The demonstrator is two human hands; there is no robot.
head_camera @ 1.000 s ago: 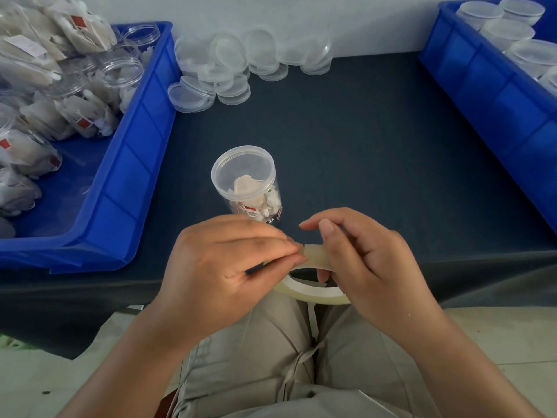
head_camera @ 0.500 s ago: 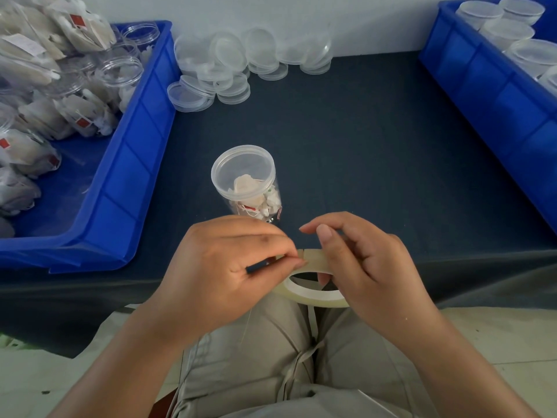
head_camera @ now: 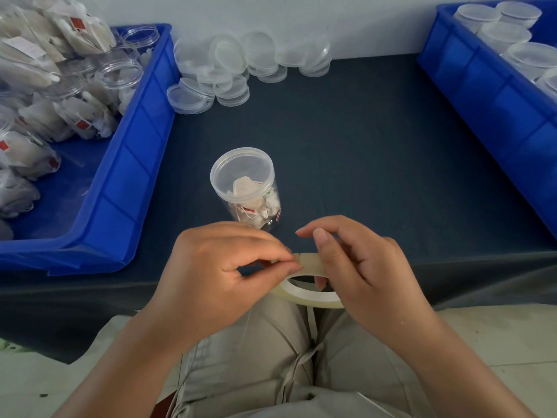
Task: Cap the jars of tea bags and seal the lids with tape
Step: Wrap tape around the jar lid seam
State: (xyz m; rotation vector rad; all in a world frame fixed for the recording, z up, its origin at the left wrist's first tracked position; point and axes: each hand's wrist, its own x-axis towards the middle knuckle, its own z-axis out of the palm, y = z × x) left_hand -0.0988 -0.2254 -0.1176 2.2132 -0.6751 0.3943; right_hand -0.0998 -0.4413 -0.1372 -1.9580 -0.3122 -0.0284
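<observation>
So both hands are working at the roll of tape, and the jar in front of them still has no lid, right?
Not quite: the head view shows the jar already wears its clear lid. The left hand and right hand do work at the roll of tape.

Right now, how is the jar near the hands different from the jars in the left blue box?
The table jar has a lid on; the box jars are open. The table jar stands alone on the dark table; the box jars crowd among loose tea bags. Both are clear plastic.
</observation>
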